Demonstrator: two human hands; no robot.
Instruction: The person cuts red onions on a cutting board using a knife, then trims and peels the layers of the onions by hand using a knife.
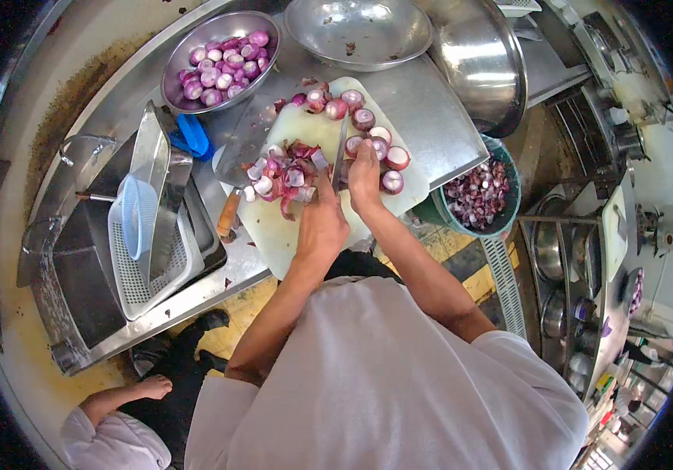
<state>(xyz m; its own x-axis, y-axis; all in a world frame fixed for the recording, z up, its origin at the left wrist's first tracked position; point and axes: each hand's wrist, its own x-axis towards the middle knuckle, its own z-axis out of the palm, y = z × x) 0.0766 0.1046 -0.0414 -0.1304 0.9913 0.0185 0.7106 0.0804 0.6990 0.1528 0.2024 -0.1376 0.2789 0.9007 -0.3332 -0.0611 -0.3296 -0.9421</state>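
Note:
My right hand [365, 182] is closed on a knife [342, 150], its blade pointing away from me over the white cutting board [278, 243]. Just left of it, my left hand [322, 227] has its fingers bent together beside a pile of onion skins and cut ends [293, 168]; what they pinch is hidden. Red onions with trimmed ends [363, 119] lie in an arc along the board's far and right side. At the board's left edge rests a cleaver with a wooden handle [228, 213].
A steel bowl of peeled onions [172, 74] stands far left, beside a wide steel bowl [360, 31]. Right of the table, a green bin [513, 192] holds onion scraps. Baskets [137, 294] sit by the sink; another person's hand [154, 387] shows lower left.

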